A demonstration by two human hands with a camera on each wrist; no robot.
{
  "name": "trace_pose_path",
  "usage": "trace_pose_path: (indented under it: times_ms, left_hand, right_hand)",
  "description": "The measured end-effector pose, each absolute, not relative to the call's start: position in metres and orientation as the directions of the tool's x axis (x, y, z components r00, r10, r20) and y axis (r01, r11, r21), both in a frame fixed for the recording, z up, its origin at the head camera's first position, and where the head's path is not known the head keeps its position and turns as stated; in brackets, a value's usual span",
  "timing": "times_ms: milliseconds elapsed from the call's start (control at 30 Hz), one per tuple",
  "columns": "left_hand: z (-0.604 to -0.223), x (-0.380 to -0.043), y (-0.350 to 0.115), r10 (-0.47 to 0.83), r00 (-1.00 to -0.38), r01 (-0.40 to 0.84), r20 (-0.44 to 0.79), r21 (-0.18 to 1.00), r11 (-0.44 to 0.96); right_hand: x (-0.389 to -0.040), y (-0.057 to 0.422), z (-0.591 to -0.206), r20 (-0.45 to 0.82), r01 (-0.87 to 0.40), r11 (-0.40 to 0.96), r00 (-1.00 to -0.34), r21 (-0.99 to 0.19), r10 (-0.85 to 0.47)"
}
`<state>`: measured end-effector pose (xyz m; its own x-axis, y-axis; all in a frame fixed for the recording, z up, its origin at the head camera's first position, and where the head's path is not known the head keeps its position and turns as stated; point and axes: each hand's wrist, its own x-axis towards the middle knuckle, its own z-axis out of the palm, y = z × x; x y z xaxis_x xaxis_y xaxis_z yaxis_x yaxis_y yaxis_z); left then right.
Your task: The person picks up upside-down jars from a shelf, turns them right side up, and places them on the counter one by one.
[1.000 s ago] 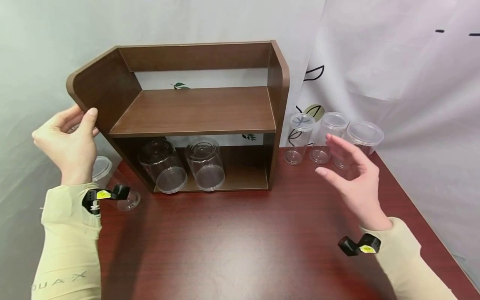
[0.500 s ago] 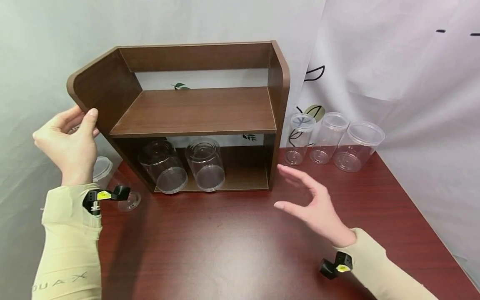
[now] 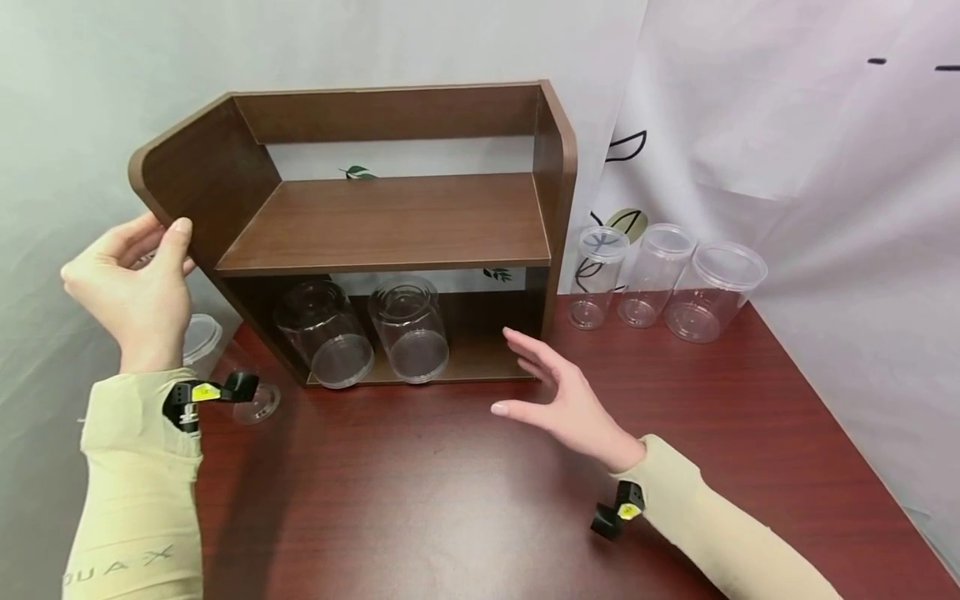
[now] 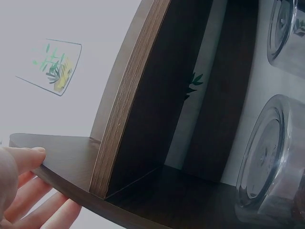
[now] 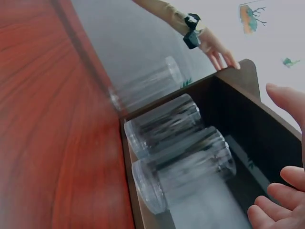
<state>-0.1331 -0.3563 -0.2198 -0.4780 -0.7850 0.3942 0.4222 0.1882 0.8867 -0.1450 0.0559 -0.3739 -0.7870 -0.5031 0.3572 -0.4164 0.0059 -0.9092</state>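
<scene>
A brown two-tier wooden shelf (image 3: 397, 218) stands at the back of the table. My left hand (image 3: 138, 287) pinches the front edge of its left side panel between thumb and fingers, also visible in the left wrist view. In the lower compartment sit two clear plastic jars, a left jar (image 3: 330, 329) and a right jar (image 3: 408, 325), bottoms up with the lid ends down at the front. My right hand (image 3: 573, 408) hovers before the lower right corner, holding nothing, with thumb and fingers spread apart. The right wrist view shows its fingertips (image 5: 281, 93) near the shelf.
Right of the shelf stand three lidded clear jars: a slim one (image 3: 596, 279), a middle one (image 3: 656, 275) and a wider one (image 3: 716, 292). Another clear jar (image 3: 202, 337) is partly hidden behind my left wrist. A printed curtain (image 3: 750, 125) hangs behind the red-brown table (image 3: 450, 500).
My right hand has moved left, from in front of the jars on the right to the shelf's lower right corner. My left hand keeps its grip on the side panel.
</scene>
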Motion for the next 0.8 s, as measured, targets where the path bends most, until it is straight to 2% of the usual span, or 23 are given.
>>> trace_pose_path:
  times_ms: [133,267,800]
  left_hand:
    - [-0.222,-0.133,-0.358,-0.781,-0.475,0.412,0.405,0.887,0.209]
    - [-0.224,-0.134,-0.359,-0.779,-0.473,0.408,0.412,0.886,0.221]
    - [-0.222,-0.133,-0.356,-0.787,-0.461,0.414,0.410,0.884,0.218]
  right_hand:
    - [-0.158,0.035,-0.371,0.360,-0.403,-0.029,-0.780,-0.915,-0.512]
    - [-0.173,0.013,-0.367,0.351,-0.399,-0.010,-0.794,-0.917,-0.497]
    - [-0.233,-0.065,-0.362,0.172,-0.333,0.286,-0.866,-0.898,-0.469]
